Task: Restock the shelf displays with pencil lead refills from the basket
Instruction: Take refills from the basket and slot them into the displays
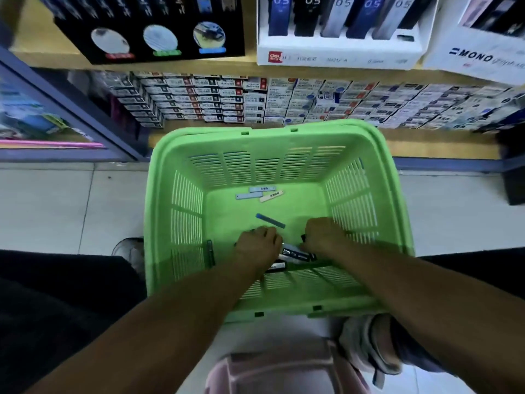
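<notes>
In basket [181, 211], dark refills [295, 255] btwn hands' fingers [272, 237].

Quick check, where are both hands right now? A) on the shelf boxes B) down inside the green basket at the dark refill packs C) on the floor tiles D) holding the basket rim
B: the left hand and the right hand are both inside the green basket, at the dark refill packs on its bottom near the closer wall.
</notes>
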{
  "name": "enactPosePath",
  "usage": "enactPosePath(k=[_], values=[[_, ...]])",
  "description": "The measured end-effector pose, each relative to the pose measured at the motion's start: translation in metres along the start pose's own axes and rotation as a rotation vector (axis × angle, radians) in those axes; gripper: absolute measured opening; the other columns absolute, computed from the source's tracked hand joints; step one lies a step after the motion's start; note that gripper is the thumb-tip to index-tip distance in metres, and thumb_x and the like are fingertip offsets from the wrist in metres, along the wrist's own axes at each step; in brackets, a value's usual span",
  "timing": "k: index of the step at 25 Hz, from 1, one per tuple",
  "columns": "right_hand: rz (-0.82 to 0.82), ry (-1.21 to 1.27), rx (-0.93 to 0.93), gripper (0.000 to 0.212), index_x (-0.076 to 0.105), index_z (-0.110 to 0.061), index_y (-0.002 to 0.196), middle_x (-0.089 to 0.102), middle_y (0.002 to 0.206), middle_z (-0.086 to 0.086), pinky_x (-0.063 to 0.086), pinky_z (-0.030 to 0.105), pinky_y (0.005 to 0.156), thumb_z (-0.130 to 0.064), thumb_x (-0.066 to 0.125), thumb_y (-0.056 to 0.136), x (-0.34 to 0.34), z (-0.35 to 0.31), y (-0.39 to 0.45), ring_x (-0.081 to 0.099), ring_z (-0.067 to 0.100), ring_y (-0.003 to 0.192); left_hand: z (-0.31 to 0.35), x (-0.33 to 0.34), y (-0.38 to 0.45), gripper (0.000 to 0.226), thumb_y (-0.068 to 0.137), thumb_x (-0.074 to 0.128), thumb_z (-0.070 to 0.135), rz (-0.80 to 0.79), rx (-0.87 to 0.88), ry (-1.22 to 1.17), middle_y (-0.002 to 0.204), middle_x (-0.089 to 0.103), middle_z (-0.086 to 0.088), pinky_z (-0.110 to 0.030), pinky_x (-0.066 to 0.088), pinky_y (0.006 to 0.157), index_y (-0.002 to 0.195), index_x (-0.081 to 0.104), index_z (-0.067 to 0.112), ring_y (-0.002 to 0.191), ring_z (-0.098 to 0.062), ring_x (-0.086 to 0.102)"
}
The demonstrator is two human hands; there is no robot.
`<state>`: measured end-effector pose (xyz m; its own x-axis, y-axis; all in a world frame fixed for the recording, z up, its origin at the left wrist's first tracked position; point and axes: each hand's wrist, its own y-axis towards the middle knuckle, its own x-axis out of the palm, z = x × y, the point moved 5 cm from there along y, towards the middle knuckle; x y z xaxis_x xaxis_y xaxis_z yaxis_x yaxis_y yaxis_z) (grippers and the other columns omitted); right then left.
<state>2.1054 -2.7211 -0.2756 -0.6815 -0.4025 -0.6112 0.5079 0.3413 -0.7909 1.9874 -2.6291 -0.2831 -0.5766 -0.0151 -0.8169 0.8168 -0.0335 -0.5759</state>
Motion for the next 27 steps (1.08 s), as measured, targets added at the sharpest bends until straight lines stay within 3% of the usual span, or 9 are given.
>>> enactPosePath(k=[4, 7, 11, 14, 17, 19, 22, 25, 27], values=[[0.002, 0.112, 0.106, 0.086, 0.028, 0.009, 0.140, 0.053, 0.135, 0.021, 0.048, 0.035, 0.092, -0.040, 0.074, 0.087, 0.021, -0.004, 0.003, 0.055, 0.033, 0.123, 0.012, 0.011, 0.016, 0.050, 0.098, 0.051, 0.037, 0.022, 0.077, 0.091, 0.131, 0.049, -0.013, -0.037, 0.049, 0.073, 0.140, 0.046, 0.010, 0.114, -0.035, 0.055], [0.054, 0.067, 0.060, 0.081, 0.023, 0.003, 0.140, 0.040, 0.138, 0.025, 0.047, 0.035, 0.087, -0.035, 0.072, 0.088, 0.024, -0.018, 0.002, 0.050, 0.034, 0.123, 0.003, 0.008, 0.015, 0.050, 0.070, 0.080, 0.044, -0.069, -0.010, -0.036, 0.104, 0.068, -0.008, -0.030, 0.049, 0.048, 0.112, 0.071, 0.017, 0.078, -0.028, 0.068], [0.155, 0.102, -0.073, 0.070, 0.028, -0.005, 0.141, 0.038, 0.134, 0.023, 0.050, 0.040, 0.082, -0.025, 0.071, 0.090, 0.005, -0.036, 0.017, 0.061, 0.039, 0.107, -0.027, 0.008, 0.025, 0.061, 0.087, 0.067, 0.020, -0.001, -0.110, -0.160, 0.139, 0.042, -0.019, -0.043, 0.052, 0.077, 0.140, 0.040, 0.007, 0.117, -0.038, 0.052], [0.204, 0.149, -0.146, 0.071, 0.032, -0.012, 0.145, 0.045, 0.130, 0.019, 0.052, 0.042, 0.083, -0.018, 0.073, 0.087, -0.011, -0.033, 0.028, 0.061, 0.039, 0.105, -0.047, 0.000, 0.026, 0.052, 0.093, 0.061, 0.016, 0.079, -0.126, -0.228, 0.141, 0.038, -0.020, -0.047, 0.051, 0.089, 0.138, 0.038, 0.005, 0.123, -0.037, 0.047], [0.209, 0.221, -0.131, 0.071, 0.034, -0.018, 0.143, 0.051, 0.122, 0.015, 0.053, 0.041, 0.081, -0.016, 0.074, 0.085, -0.020, -0.022, 0.031, 0.060, 0.037, 0.107, -0.057, -0.003, 0.011, 0.067, 0.085, 0.075, 0.022, 0.092, -0.117, -0.314, 0.140, 0.039, -0.016, -0.042, 0.050, 0.093, 0.139, 0.038, 0.008, 0.122, -0.032, 0.049], [0.218, 0.265, -0.086, 0.063, 0.036, -0.012, 0.134, 0.053, 0.118, 0.015, 0.047, 0.037, 0.076, -0.018, 0.075, 0.084, -0.020, -0.017, 0.031, 0.059, 0.037, 0.107, -0.067, 0.000, -0.004, 0.062, 0.086, 0.074, 0.017, 0.075, -0.277, -0.368, 0.133, 0.045, -0.017, -0.040, 0.053, 0.088, 0.135, 0.038, 0.005, 0.112, -0.031, 0.056], [0.172, 0.289, -0.051, 0.060, 0.038, -0.007, 0.128, 0.050, 0.122, 0.016, 0.041, 0.034, 0.072, -0.018, 0.076, 0.083, -0.015, -0.020, 0.027, 0.058, 0.037, 0.109, -0.071, 0.013, -0.029, 0.038, 0.093, 0.053, -0.002, -0.064, -0.548, -0.436, 0.121, 0.058, -0.019, -0.039, 0.053, 0.085, 0.129, 0.040, -0.002, 0.106, -0.033, 0.065], [0.173, 0.277, -0.061, 0.066, 0.038, -0.005, 0.132, 0.048, 0.124, 0.016, 0.045, 0.037, 0.076, -0.021, 0.079, 0.082, -0.016, -0.026, 0.019, 0.057, 0.036, 0.113, -0.070, 0.030, -0.037, 0.042, 0.095, 0.050, -0.003, -0.186, -0.685, -0.514, 0.127, 0.056, -0.019, -0.033, 0.052, 0.089, 0.135, 0.038, -0.010, 0.113, -0.029, 0.064], [0.317, 0.124, -0.184, 0.067, 0.039, -0.008, 0.135, 0.049, 0.126, 0.013, 0.049, 0.040, 0.083, -0.019, 0.078, 0.082, -0.023, -0.035, 0.011, 0.054, 0.032, 0.115, -0.067, 0.036, -0.035, 0.047, 0.096, 0.050, 0.000, -0.185, -0.756, -0.588, 0.127, 0.057, -0.020, -0.031, 0.053, 0.086, 0.138, 0.033, -0.013, 0.112, -0.028, 0.065]])
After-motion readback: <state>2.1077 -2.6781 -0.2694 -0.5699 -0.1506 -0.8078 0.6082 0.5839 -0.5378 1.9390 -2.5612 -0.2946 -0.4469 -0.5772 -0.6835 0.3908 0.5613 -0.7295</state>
